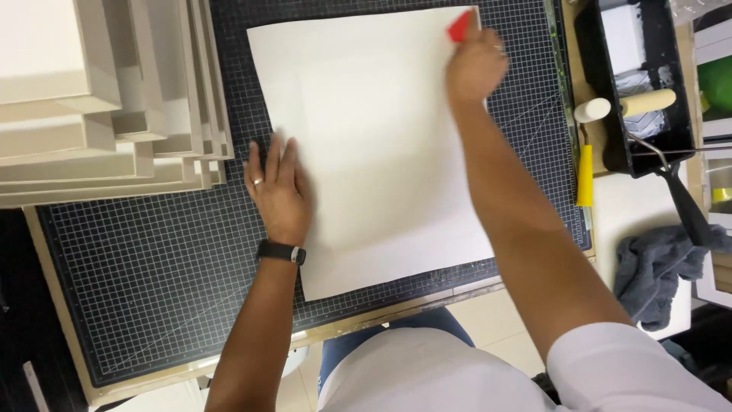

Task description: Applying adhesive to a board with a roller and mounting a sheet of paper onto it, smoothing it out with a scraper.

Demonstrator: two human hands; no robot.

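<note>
Head view, sheet: large white sheet (374,145) lying flat on the black gridded cutting mat (152,305), tilted a little against the grid lines, faint square outline showing through its middle.
Left hand: left hand (276,187) spread flat, fingers apart, palm pressing the sheet's left edge down onto the mat; dark watch on the wrist.
Right hand: right hand (474,65) closed round a small red scraper (460,27), up at the sheet's far right corner, tool edge touching the paper.
Handling: looks light, thin and floppy, likely to crease or slide on the mat; best held by flat pressure near an edge, not pinched, not lifted by a single corner.
Left of mat: stack of pale beige boxes (99,99), just beside the sheet's far left corner.
Right of surface: black paint tray (640,84) with a roller (625,105), yellow-handled tool (585,174), grey cloth (659,267), all well apart from the sheet.
</note>
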